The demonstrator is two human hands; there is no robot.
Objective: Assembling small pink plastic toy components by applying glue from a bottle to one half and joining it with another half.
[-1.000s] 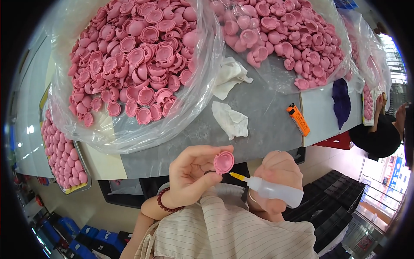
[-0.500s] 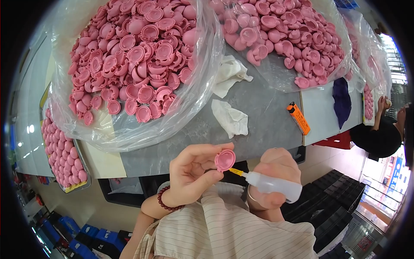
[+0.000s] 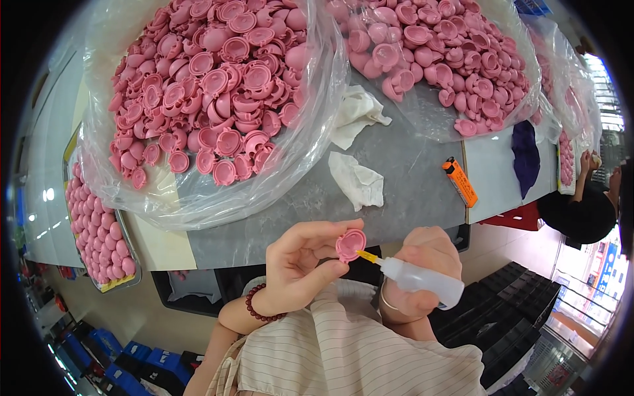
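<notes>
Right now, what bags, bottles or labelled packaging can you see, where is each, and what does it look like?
Clear plastic bag: table's left, holding pink shells.
Second clear bag: table's right, holding pink shells.
Squeeze bottle: right hand, translucent white, yellow nozzle.
Orange lighter: table's right, slim.

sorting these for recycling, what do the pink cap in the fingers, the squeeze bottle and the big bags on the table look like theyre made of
Pink cap: likely moulded plastic, matte, going by its even colour and crisp rims. Squeeze bottle in the right hand: translucent soft plastic, milky white, with a yellow nozzle. Clear bags: thin plastic film, glossy, wrinkled and see-through. The left hand pinches the cap.
</notes>
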